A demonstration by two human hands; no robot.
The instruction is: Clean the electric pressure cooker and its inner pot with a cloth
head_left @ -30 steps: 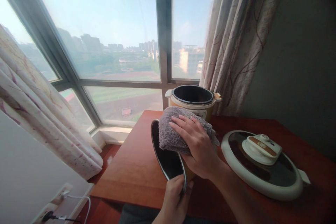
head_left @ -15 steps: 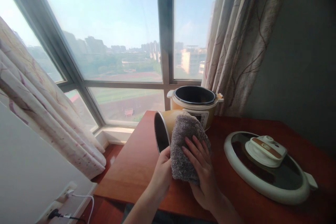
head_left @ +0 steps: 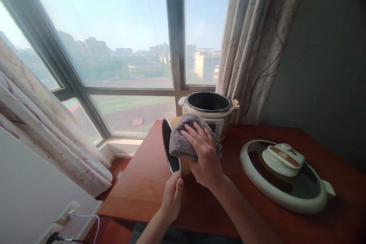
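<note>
At the near-L part of the tabletop [head_left: 137, 190], in front of the window [head_left: 114, 26], a gold-sided pot [head_left: 185, 167] w/ dark inside is tipped on its side, mouth facing L; can't tell if it rests on the wood or is held just above. L hand [head_left: 170, 196] comes up from the bottom edge, forearm slanting up & to the R, and has the pot's lower rim pinched, thumb on the R side of the edge, fingers on the other. R hand [head_left: 204, 152] reaches in from lower R, forearm angled up-L, wrist a bit bent, back of hand up; its fingers are stretched & slightly apart over a folded grey cloth [head_left: 178, 143], which lies against the pot's upper side near the rim. R thumb mostly hidden, so can't tell if that hand also clasps the cloth or only presses it. Just behind the cloth, the cooker [head_left: 225, 124] stands upright, top uncovered, dark interior showing, label on front partly covered. Well to the R of the hands, a round lid [head_left: 291, 187] w/ pale rim & dark centre lies on the tabletop, handle [head_left: 286, 158] up.
</note>
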